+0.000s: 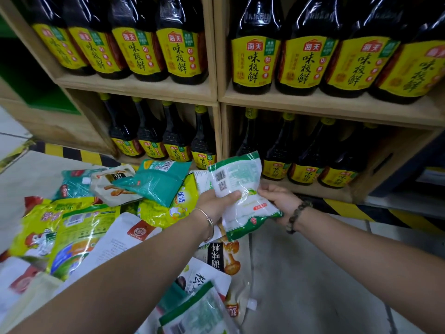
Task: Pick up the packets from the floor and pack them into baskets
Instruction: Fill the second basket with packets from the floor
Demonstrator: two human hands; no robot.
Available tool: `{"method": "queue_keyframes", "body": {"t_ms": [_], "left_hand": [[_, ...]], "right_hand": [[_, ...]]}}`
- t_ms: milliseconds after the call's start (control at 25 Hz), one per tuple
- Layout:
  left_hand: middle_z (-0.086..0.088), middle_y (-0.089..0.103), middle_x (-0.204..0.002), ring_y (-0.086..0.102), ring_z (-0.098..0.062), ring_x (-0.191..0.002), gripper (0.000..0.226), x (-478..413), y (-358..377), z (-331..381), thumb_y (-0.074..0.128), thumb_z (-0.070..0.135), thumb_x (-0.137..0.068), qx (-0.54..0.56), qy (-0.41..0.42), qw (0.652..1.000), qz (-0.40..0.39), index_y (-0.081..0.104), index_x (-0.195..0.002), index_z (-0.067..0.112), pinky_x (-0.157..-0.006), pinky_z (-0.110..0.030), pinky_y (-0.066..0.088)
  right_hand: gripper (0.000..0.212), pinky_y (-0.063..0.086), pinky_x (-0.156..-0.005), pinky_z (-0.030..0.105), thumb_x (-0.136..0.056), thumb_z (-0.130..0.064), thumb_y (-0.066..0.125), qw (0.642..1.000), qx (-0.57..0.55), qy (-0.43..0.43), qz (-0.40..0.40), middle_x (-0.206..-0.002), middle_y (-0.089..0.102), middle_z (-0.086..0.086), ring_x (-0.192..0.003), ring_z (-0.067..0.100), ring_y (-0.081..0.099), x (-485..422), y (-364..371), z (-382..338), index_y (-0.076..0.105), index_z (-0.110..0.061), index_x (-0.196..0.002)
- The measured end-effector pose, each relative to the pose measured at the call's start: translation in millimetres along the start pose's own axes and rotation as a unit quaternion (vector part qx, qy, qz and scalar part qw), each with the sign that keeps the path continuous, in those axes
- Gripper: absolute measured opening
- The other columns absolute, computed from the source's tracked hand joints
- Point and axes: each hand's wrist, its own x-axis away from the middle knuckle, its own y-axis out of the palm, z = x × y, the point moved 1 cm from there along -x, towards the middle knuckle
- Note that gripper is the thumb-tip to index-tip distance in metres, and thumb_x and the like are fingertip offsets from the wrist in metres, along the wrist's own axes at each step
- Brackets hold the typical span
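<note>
Closest to you, under your left forearm, a clear packet with a green edge (197, 312) lies on the grey concrete floor (313, 273). It partly covers a white pouch printed with brown mushrooms and a black label (225, 257). Left of that arm, a white pouch with a red seal (134, 233) overlaps several glossy yellow-green packets with a cartoon chicken (36, 235).

Further out, your left hand (215, 206), a thin silver bangle (208, 219) on its wrist, grips a white and green plastic packet (250, 213). The thumb presses across its face and the fingers curl underneath. Your right hand (279, 201), with a dark beaded bracelet (297, 213) at the wrist, holds the same packet by its right edge, fingers curled behind it. The packet is off the floor, between your two hands, above the right edge of the pile. Its upper part shows a barcode and a QR code. It may be two packets held together, but that cannot be told from here.

Beyond your hands, a teal packet (156, 182) lies tilted over a beige spouted pouch with a mushroom picture (113, 186).

Behind the pile, a yellow and black striped strip (72, 153) runs along the foot of light wooden shelves (337, 107). On both tiers stand rows of dark sauce bottles with yellow labels (255, 61), upright and side by side.
</note>
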Motion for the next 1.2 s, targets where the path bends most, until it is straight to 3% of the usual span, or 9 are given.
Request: {"method": "queue_keyframes", "body": {"t_ms": [160, 320, 480, 640, 760, 840, 960, 1040, 1200], "left_hand": [[-0.005, 0.065, -0.081, 0.059, -0.021, -0.072, 0.020, -7.1, -16.4, 3.1, 0.074, 0.002, -0.075, -0.107, 0.074, 0.989, 0.076, 0.061, -0.088, 0.007, -0.052, -0.014, 0.049], [-0.015, 0.068, -0.089, 0.064, -0.031, -0.084, 0.021, -24.2, -36.3, -4.2, 0.076, 0.004, -0.072, -0.224, 0.065, 0.963, 0.132, 0.064, -0.089, 0.006, -0.080, -0.042, 0.054], [-0.013, 0.065, -0.090, 0.061, -0.026, -0.081, 0.021, -29.7, -56.4, -6.4, 0.072, -0.002, -0.075, -0.199, 0.052, 0.967, 0.148, 0.064, -0.092, 0.007, -0.074, -0.035, 0.050], [-0.009, 0.064, -0.091, 0.058, -0.021, -0.077, 0.025, -27.7, -64.7, -12.3, 0.069, -0.004, -0.077, -0.164, 0.044, 0.975, 0.144, 0.063, -0.101, 0.002, -0.069, -0.028, 0.043], [-0.009, 0.064, -0.089, 0.059, -0.022, -0.076, 0.024, -26.8, -66.7, -18.3, 0.070, -0.004, -0.077, -0.152, 0.037, 0.977, 0.145, 0.063, -0.097, 0.005, -0.070, -0.028, 0.043], [-0.009, 0.064, -0.088, 0.059, -0.022, -0.075, 0.023, -28.7, -67.0, -17.2, 0.070, -0.003, -0.077, -0.148, 0.032, 0.978, 0.142, 0.063, -0.095, 0.007, -0.070, -0.028, 0.044], [-0.008, 0.064, -0.083, 0.059, -0.020, -0.066, 0.015, -31.2, -66.3, -8.9, 0.070, 0.002, -0.079, -0.124, 0.030, 0.983, 0.134, 0.064, -0.091, 0.009, -0.063, -0.027, 0.048], [-0.008, 0.065, -0.079, 0.059, -0.021, -0.064, 0.009, -30.6, -65.2, -6.1, 0.070, 0.007, -0.081, -0.121, 0.026, 0.984, 0.128, 0.066, -0.088, 0.010, -0.063, -0.028, 0.051], [-0.004, 0.063, -0.072, 0.057, -0.020, -0.063, 0.005, -23.5, -59.6, -9.1, 0.070, 0.007, -0.081, -0.154, 0.039, 0.981, 0.107, 0.066, -0.083, 0.009, -0.064, -0.027, 0.050]], "right_hand": [[0.008, 0.053, -0.054, 0.023, -0.089, -0.004, 0.060, 0.957, 0.289, -0.016, 0.020, -0.076, 0.065, 0.006, -0.059, 0.011, 0.064, -19.3, 1.0, 14.9, 0.063, -0.007, -0.082], [0.027, 0.047, -0.092, 0.030, -0.090, -0.012, 0.056, 0.759, 0.641, -0.082, 0.079, -0.122, 0.062, 0.007, -0.109, 0.021, 0.058, -49.7, -16.1, 21.4, 0.062, -0.014, -0.116], [0.039, 0.040, -0.096, 0.030, -0.092, -0.015, 0.049, 0.670, 0.726, -0.153, -0.015, -0.136, 0.049, 0.007, -0.123, 0.023, 0.048, -72.7, 2.2, 18.6, 0.049, -0.015, -0.131], [0.071, 0.033, -0.107, 0.035, -0.074, -0.041, 0.071, 0.596, 0.782, -0.147, -0.108, -0.138, 0.046, 0.005, -0.127, 0.022, 0.041, -100.6, 12.2, 33.9, 0.043, -0.020, -0.136], [0.096, 0.008, -0.116, 0.050, -0.064, -0.062, 0.071, 0.497, 0.852, -0.132, -0.101, -0.141, 0.040, 0.002, -0.133, 0.024, 0.031, -102.5, 7.8, 44.1, 0.031, -0.026, -0.143], [0.094, 0.007, -0.113, 0.051, -0.063, -0.067, 0.068, 0.457, 0.877, -0.128, -0.071, -0.133, 0.045, 0.004, -0.128, 0.025, 0.035, -96.0, 11.4, 40.5, 0.034, -0.026, -0.140], [0.068, 0.023, -0.104, 0.045, -0.071, -0.061, 0.065, 0.443, 0.891, -0.091, -0.049, -0.123, 0.052, 0.006, -0.118, 0.025, 0.045, -91.3, 18.9, 34.1, 0.050, -0.025, -0.127], [0.043, 0.029, -0.097, 0.041, -0.084, -0.048, 0.058, 0.462, 0.886, -0.046, -0.020, -0.117, 0.059, 0.005, -0.112, 0.024, 0.052, -88.3, 14.7, 30.9, 0.057, -0.021, -0.118], [0.036, 0.047, -0.081, 0.033, -0.081, -0.038, 0.070, 0.663, 0.740, 0.097, 0.049, -0.096, 0.068, 0.004, -0.088, 0.020, 0.064, -71.7, -21.1, 24.7, 0.062, -0.014, -0.106]]}}
